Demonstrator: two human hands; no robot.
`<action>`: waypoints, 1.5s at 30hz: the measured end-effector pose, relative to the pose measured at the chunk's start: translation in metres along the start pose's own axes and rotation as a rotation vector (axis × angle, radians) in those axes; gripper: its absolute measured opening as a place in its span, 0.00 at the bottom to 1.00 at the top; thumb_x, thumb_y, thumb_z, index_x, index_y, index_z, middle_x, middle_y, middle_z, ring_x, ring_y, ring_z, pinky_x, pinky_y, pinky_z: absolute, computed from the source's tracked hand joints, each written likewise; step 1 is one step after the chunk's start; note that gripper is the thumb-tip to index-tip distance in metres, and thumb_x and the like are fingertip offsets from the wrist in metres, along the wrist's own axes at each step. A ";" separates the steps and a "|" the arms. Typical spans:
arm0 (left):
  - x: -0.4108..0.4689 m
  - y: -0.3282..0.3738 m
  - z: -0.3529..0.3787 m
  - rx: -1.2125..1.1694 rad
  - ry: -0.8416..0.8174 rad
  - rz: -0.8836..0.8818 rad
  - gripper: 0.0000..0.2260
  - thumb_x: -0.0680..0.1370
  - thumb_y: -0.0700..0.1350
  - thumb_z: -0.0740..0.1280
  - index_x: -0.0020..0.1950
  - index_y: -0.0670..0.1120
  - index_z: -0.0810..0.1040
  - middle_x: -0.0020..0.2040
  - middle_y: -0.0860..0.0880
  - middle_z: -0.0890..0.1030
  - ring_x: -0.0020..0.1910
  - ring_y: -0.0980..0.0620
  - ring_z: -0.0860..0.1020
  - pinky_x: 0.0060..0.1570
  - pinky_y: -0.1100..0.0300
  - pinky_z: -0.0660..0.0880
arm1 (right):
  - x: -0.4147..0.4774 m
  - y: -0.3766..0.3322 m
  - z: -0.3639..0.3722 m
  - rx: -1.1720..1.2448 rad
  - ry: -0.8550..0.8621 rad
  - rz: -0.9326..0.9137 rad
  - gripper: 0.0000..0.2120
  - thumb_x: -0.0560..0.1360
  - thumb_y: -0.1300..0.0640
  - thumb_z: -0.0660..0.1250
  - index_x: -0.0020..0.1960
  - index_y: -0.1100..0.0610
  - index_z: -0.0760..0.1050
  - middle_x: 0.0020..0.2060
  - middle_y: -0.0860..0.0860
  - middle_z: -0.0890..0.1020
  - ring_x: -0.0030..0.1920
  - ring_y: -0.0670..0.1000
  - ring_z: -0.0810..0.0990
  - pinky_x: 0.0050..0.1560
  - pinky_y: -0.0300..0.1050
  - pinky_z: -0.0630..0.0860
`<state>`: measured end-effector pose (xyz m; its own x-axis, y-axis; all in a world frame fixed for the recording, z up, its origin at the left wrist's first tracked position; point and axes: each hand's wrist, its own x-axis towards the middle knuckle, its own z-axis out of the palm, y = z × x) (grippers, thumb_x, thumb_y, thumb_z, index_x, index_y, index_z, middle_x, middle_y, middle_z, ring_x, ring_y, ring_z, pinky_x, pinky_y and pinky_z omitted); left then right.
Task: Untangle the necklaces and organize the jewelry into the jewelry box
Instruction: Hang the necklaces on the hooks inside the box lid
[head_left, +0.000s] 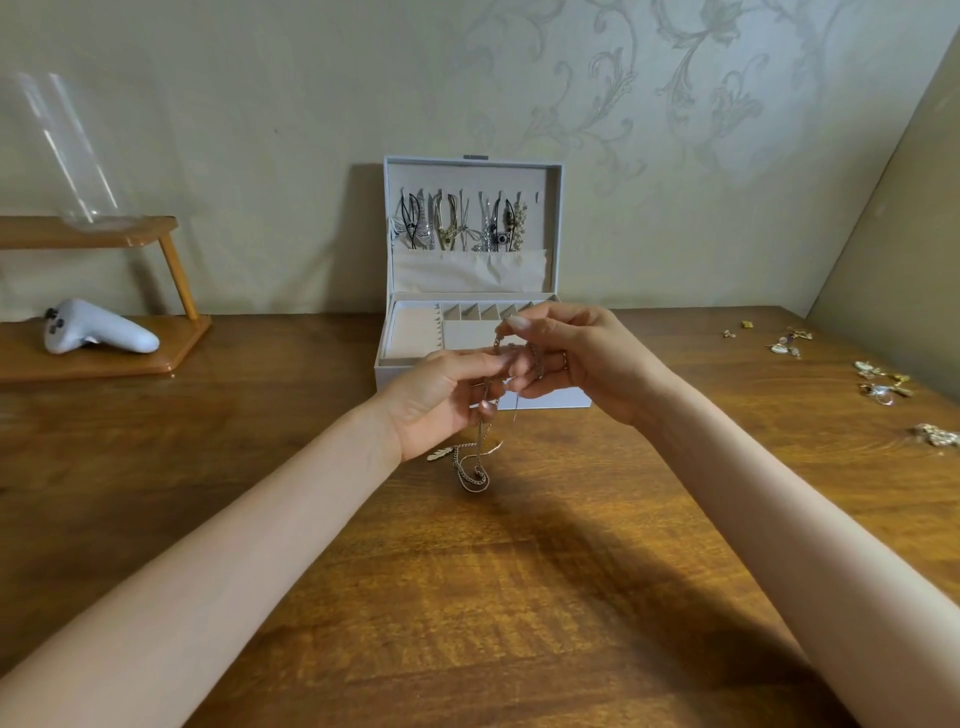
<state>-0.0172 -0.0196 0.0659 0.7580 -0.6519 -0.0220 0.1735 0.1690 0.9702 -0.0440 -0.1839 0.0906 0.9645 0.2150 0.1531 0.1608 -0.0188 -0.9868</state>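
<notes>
Head view, centre of frame: tangled necklaces (475, 467) held up in front of an open jewelry box (387, 374). At left, left hand (441, 395) curled, thumb and forefinger pinching the chains. Just beside it, right hand (576, 358) with fingers bent, pinching the same chains slightly higher. Lower loops trailing onto the wooden table (519, 597), with a feather pendant (439, 453) lying alongside. Behind, in the box's upright lid, other necklaces (457, 223) hung in a row above the tray compartments. Far right of frame: loose jewelry pieces (883, 384) scattered on the table. Left of frame: white controller (98, 327) on a low wooden shelf (104, 364), clear glass vase (67, 156) on its upper tier.
</notes>
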 end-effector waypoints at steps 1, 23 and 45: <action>0.000 0.000 0.001 -0.007 -0.005 -0.010 0.03 0.71 0.43 0.66 0.43 0.48 0.77 0.35 0.53 0.76 0.34 0.59 0.70 0.30 0.68 0.64 | 0.000 0.000 0.001 -0.001 -0.010 -0.001 0.10 0.71 0.54 0.67 0.46 0.60 0.78 0.29 0.54 0.81 0.31 0.51 0.82 0.33 0.41 0.78; -0.002 0.004 -0.003 0.408 0.149 -0.397 0.19 0.80 0.53 0.59 0.41 0.40 0.79 0.32 0.47 0.81 0.26 0.58 0.75 0.25 0.69 0.70 | 0.001 0.007 0.008 -0.275 0.057 -0.071 0.04 0.75 0.59 0.68 0.42 0.58 0.80 0.35 0.51 0.82 0.40 0.47 0.79 0.39 0.37 0.74; -0.007 0.033 -0.018 0.404 0.277 -0.027 0.09 0.77 0.46 0.66 0.37 0.47 0.78 0.39 0.52 0.80 0.44 0.55 0.75 0.49 0.57 0.72 | 0.004 0.016 -0.003 -0.099 0.113 0.095 0.05 0.75 0.55 0.68 0.44 0.57 0.78 0.32 0.50 0.82 0.34 0.46 0.79 0.35 0.35 0.73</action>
<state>-0.0060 0.0038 0.0939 0.9049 -0.4216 -0.0588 -0.0207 -0.1815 0.9832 -0.0373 -0.1865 0.0758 0.9928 0.0966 0.0703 0.0827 -0.1314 -0.9879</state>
